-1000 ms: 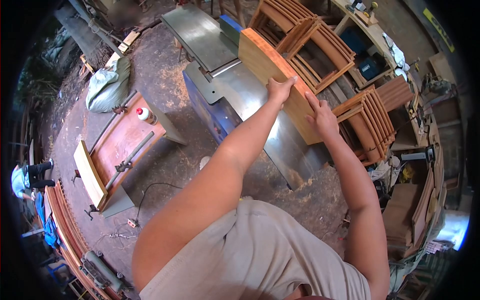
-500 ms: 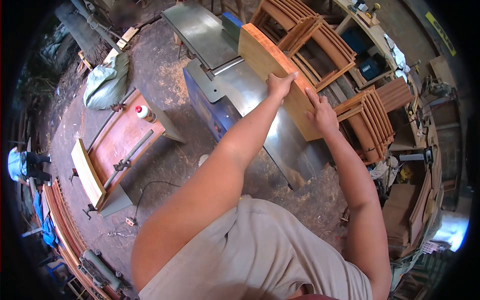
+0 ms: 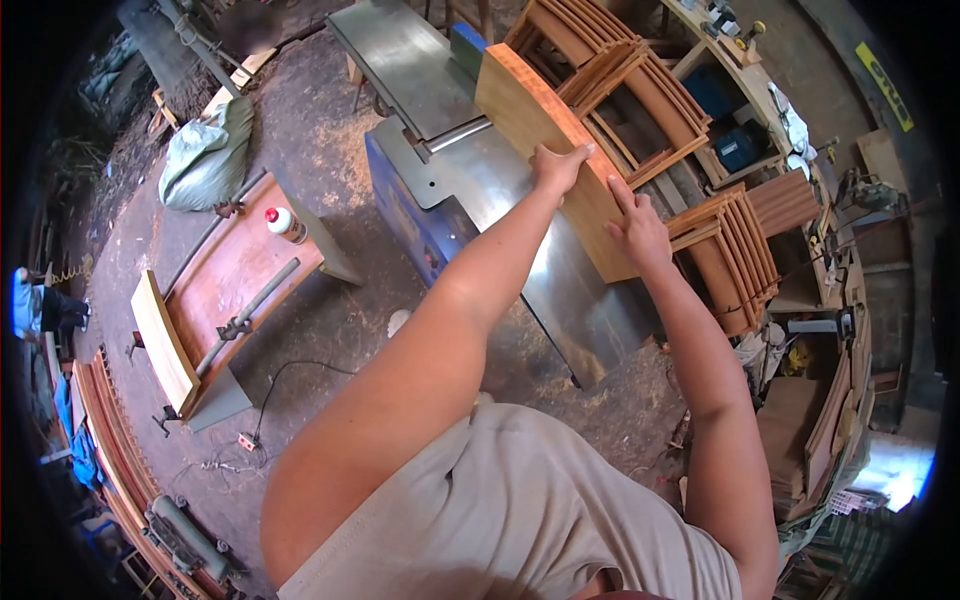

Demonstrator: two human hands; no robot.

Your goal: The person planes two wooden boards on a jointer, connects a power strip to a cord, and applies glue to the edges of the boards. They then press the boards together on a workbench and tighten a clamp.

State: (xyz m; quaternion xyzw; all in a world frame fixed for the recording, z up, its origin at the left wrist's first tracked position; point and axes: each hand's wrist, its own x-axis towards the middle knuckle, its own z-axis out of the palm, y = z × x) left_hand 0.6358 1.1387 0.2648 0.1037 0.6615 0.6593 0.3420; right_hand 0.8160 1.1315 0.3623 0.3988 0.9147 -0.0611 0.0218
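Observation:
A wide wooden board [image 3: 540, 115] stands on its long edge on the metal bed [image 3: 585, 320] of a blue-sided jointer [image 3: 405, 210]. My left hand [image 3: 560, 170] is closed on the board's near face, its thumb reaching over the top edge. Farther down the same board, my right hand [image 3: 640, 228] grips with the index finger along the top edge and the thumb against the face. The board's lower end lies close to my right hand. Its far face is hidden from me.
Stacked wooden frames [image 3: 725, 255] stand right of the jointer. At left, a low panel assembly [image 3: 230, 280] in bar clamps carries a red-capped bottle [image 3: 285, 224]. A power cord [image 3: 275, 385] crosses the floor. A person [image 3: 45, 305] is at the far left.
The view has shifted slightly, with the clamped panel and the distant person appearing farther left. Both hands keep hold of the board, which has barely moved relative to the jointer.

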